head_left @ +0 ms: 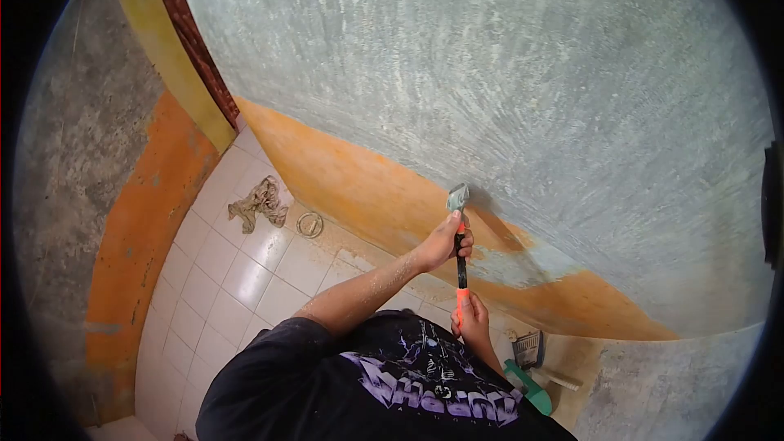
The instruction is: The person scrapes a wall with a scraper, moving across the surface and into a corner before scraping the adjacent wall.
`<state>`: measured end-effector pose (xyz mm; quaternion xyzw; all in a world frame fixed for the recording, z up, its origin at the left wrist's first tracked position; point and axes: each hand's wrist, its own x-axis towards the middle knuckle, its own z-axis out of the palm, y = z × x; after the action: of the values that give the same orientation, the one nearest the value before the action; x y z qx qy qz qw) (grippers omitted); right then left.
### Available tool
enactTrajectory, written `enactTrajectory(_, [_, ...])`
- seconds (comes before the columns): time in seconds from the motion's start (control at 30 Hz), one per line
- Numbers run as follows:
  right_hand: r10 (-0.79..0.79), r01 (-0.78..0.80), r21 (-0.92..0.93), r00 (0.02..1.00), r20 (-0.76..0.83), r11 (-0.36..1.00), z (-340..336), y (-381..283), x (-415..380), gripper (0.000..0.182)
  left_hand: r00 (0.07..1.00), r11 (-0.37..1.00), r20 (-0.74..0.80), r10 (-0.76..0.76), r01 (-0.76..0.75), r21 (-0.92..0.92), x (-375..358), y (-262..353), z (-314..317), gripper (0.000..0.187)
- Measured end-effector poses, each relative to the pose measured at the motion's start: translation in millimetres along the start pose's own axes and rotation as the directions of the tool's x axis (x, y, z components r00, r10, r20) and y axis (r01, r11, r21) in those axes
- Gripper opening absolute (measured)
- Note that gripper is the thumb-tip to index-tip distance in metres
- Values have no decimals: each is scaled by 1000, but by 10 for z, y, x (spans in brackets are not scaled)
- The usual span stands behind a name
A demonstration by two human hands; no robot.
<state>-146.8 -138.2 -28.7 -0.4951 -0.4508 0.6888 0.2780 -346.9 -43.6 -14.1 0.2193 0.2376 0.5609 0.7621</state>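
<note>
Both hands hold a long-handled scraper point(462, 273) with a black and orange handle. My left hand point(442, 243) is closed around the upper handle, just below the pale grey-green head. Lower down, my right hand point(472, 318) grips the orange end, close to my chest. The scraper head overlaps the wall point(457, 73) where its streaked grey surface meets the orange band point(351, 167). Pale specks of dust cover my left forearm. Below the head, a grey patch breaks up the orange paint.
On the white tiled floor point(282, 290) lie a crumpled cloth point(260, 204) and a ring-shaped object point(309, 224), with dust along the wall's foot. A dark basket point(529, 349) and a green object point(529, 389) are at lower right. Another wall with an orange band point(135, 253) stands left.
</note>
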Motion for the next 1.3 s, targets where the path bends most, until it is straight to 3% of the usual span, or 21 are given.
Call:
enactTrajectory(0.2, [-13, 14, 27, 1000, -23, 1000, -469, 76, -138, 33, 998, 1000, 69, -7, 5, 29, 183, -346, 300, 41])
enactTrajectory(0.57, [-36, 35, -20, 997, -63, 999, -887, 97, -113, 30, 998, 998, -5, 55, -55, 10, 360, -683, 418, 41])
enactTrajectory(1.03, [-151, 139, -125, 984, -97, 982, -842, 256, -24, 33, 996, 995, -27, 86, -85, 57, 354, -688, 422, 42])
enactTrajectory(1.3, [-77, 71, -68, 993, -89, 995, -822, 239, -35, 35, 994, 991, -47, 100, -95, 92, 372, -704, 416, 41])
